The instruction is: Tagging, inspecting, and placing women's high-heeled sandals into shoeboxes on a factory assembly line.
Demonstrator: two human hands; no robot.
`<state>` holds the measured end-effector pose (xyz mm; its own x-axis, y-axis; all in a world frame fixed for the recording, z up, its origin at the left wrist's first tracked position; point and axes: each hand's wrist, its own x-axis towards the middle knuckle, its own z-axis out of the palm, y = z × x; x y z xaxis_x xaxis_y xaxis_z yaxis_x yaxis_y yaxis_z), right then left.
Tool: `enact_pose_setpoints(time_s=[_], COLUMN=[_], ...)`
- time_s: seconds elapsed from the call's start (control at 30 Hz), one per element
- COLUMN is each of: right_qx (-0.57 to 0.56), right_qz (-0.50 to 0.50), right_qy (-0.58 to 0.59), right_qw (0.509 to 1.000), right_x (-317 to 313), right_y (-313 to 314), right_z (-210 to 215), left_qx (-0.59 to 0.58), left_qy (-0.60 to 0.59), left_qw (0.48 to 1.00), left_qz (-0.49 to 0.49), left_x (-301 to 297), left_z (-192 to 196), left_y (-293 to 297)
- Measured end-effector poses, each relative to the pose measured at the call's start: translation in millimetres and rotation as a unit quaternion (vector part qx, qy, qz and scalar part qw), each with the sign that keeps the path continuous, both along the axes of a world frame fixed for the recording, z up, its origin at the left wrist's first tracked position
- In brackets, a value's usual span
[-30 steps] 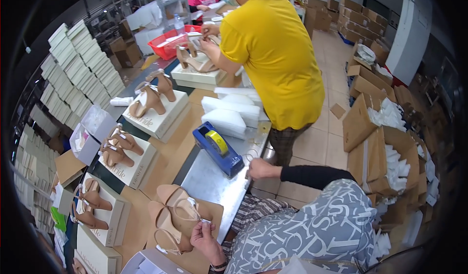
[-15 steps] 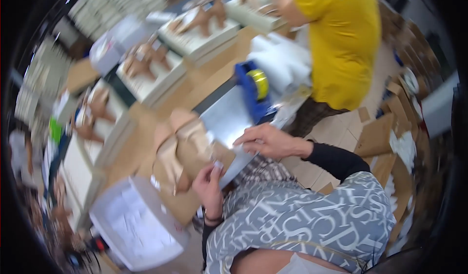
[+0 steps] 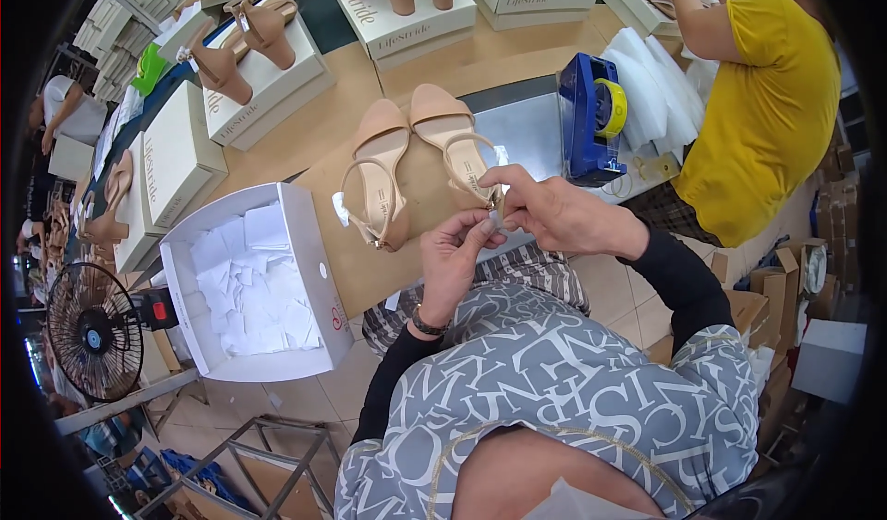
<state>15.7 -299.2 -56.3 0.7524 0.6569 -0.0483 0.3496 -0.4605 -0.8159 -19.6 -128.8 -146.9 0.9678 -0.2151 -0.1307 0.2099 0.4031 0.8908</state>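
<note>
A pair of tan heeled sandals, the left sandal [image 3: 377, 173] and the right sandal [image 3: 459, 155], lies on brown board in front of me. Small white wraps hang on their ankle straps. My left hand [image 3: 448, 266] and my right hand [image 3: 577, 220] meet just by the heel end of the right sandal. Between their fingertips is a small whitish piece [image 3: 497, 216], pinched from both sides; its exact kind is too small to tell. The fingers partly hide that sandal's heel.
A white box [image 3: 333, 321] of paper slips stands left. Right of the sandals are a blue tape dispenser [image 3: 584, 118] and white foam sheets [image 3: 651, 90]. Shoe boxes [image 3: 268, 104] bearing sandals line the far side. A co-worker in yellow [image 3: 762, 104] stands right; a fan [image 3: 92, 330] is left.
My hands were apart, the left pinching a small white piece. Now they have come together at the right sandal's heel end. The view has shifted and sharpened.
</note>
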Motion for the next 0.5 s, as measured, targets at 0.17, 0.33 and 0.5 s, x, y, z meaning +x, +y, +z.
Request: enact_pose_setpoints(time_s=[0.17,0.33,0.5], right_qx=[-0.04,-0.069,-0.077], right_qz=[0.024,0.024,0.024], right_qy=[-0.076,-0.117,-0.121], right_qw=[0.996,0.99,0.989], right_x=[2.6,0.1,0.0], right_y=[2.9,6.5,9.7], right_z=[-7.3,-6.2,-2.9], left_qx=[-0.013,-0.008,0.002], left_qy=[-0.009,-0.013,-0.013], left_qw=[1.0,1.0,1.0], left_qz=[-0.008,-0.019,-0.025], left_x=[-0.1,-1.3,-0.7], left_z=[-0.1,1.5,0.6], left_y=[0.2,2.3,4.2])
